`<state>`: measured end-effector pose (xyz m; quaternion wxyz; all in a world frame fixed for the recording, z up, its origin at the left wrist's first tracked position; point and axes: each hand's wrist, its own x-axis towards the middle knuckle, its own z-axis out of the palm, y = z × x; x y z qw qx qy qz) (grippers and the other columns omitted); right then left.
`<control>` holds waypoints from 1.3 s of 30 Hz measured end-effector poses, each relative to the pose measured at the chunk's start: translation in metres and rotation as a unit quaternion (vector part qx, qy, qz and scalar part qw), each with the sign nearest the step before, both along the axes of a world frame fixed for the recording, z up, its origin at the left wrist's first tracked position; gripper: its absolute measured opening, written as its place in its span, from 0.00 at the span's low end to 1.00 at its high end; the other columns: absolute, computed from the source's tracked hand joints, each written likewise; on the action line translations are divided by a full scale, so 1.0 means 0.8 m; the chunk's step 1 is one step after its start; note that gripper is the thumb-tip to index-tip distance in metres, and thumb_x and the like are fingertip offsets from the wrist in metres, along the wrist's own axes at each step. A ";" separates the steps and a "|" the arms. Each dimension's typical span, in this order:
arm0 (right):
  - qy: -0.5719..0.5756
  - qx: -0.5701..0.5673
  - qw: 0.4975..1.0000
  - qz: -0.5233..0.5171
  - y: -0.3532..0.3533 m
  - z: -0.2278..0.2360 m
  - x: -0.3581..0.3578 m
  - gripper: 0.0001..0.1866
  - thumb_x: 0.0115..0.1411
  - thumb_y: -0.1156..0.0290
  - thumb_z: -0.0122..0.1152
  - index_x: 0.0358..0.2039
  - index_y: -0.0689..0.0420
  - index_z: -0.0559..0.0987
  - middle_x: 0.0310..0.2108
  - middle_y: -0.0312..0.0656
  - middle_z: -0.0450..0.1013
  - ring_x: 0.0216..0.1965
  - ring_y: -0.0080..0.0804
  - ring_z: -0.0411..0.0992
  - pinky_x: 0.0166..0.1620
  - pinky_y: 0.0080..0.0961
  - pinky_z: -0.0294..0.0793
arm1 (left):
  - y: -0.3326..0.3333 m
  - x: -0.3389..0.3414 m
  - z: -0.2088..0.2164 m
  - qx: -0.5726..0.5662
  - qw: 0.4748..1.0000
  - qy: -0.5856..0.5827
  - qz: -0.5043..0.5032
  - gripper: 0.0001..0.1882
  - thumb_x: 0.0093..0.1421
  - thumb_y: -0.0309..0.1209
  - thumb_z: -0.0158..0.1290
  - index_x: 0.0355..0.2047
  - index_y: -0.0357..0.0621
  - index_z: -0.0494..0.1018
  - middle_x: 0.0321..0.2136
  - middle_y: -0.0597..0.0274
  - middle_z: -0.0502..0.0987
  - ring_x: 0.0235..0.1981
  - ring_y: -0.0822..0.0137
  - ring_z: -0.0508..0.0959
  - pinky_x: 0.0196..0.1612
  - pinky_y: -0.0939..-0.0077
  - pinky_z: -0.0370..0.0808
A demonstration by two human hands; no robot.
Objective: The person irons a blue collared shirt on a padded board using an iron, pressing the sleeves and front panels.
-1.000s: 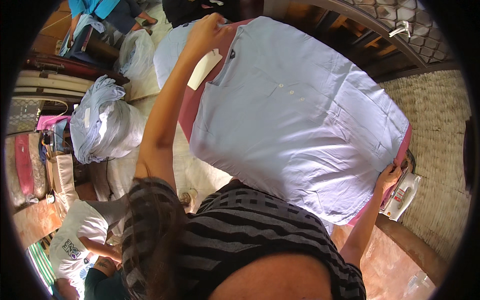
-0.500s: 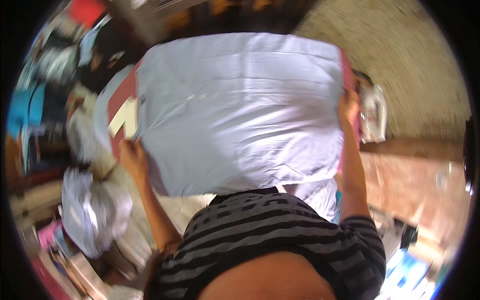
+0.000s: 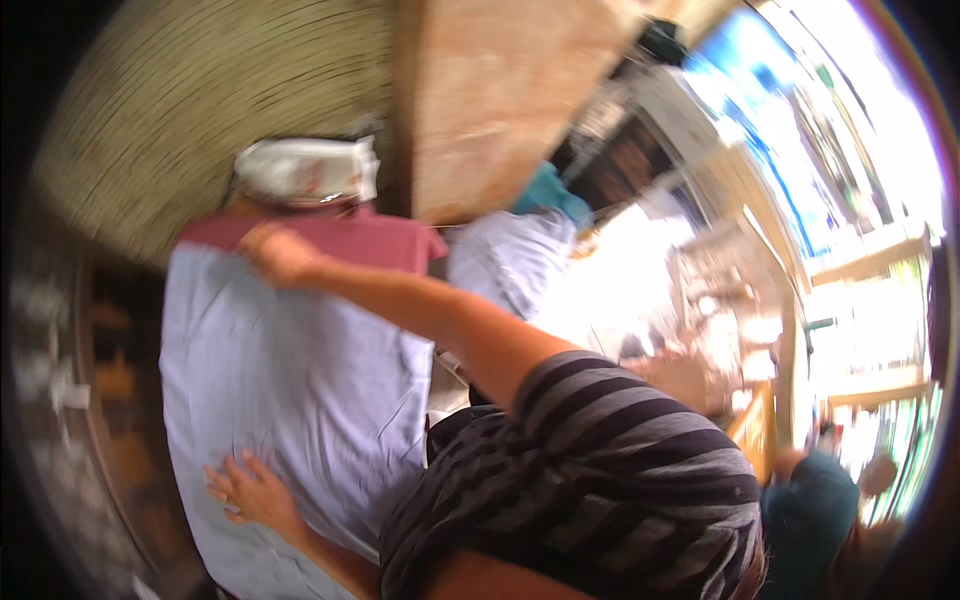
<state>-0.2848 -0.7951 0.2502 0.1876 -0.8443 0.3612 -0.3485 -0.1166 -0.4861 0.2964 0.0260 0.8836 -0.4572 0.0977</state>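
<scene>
A light blue-grey cloth (image 3: 300, 370) lies spread over a padded board with a maroon cover (image 3: 385, 240), which shows beyond the cloth's far end. My left hand (image 3: 255, 495) rests on the cloth with its fingers spread, a ring on one of them. My right hand (image 3: 280, 255) reaches across to the cloth's far edge, where it meets the maroon cover; motion smears its fingers. Just past that end sits a white object (image 3: 305, 170), blurred, with the outline of a clothes iron.
A brown wooden panel (image 3: 480, 110) stands beyond the board. Pale bunched fabric (image 3: 510, 260) lies to the board's right, with a teal piece (image 3: 555, 192) behind it. At lower right is another person in a dark teal top (image 3: 815, 515). Bright openings light the right side.
My view has swung to the right, so the board now runs lengthwise. My left hand has let go of the cloth's side edge and lies flat on it. My right hand stays by the far edge.
</scene>
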 end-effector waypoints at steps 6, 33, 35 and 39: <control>-0.174 0.019 0.984 0.015 -0.010 -0.018 -0.013 0.14 0.47 0.75 0.60 0.37 0.52 0.79 0.34 0.41 0.78 0.41 0.44 0.75 0.47 0.38 0.73 | -0.228 -0.068 -0.008 -0.246 0.870 0.165 -0.394 0.20 0.69 0.30 0.45 0.57 0.30 0.67 0.60 0.43 0.67 0.57 0.44 0.70 0.60 0.59 0.67; -0.137 -0.038 0.989 0.035 0.009 -0.028 -0.034 0.14 0.43 0.65 0.68 0.32 0.53 0.81 0.38 0.47 0.73 0.45 0.49 0.71 0.46 0.43 0.74 | -0.294 -0.060 -0.079 0.053 0.951 -0.211 -0.221 0.34 0.70 0.55 0.32 0.70 0.50 0.53 0.70 0.60 0.55 0.69 0.58 0.57 0.66 0.58 0.57; -0.099 -0.099 0.990 0.033 0.003 -0.031 -0.029 0.12 0.42 0.64 0.68 0.29 0.53 0.81 0.36 0.46 0.73 0.43 0.48 0.71 0.45 0.42 0.73 | -0.293 -0.066 -0.070 0.041 0.949 -0.209 -0.231 0.36 0.69 0.54 0.37 0.69 0.46 0.54 0.69 0.57 0.56 0.69 0.59 0.58 0.66 0.59 0.57; -0.075 -0.098 0.992 0.011 0.002 -0.035 -0.014 0.10 0.43 0.64 0.65 0.26 0.53 0.80 0.30 0.43 0.74 0.40 0.44 0.72 0.44 0.42 0.73 | -0.296 -0.061 -0.069 -0.034 0.969 -0.040 -0.242 0.38 0.66 0.56 0.43 0.67 0.42 0.57 0.68 0.54 0.58 0.68 0.57 0.58 0.66 0.57 0.58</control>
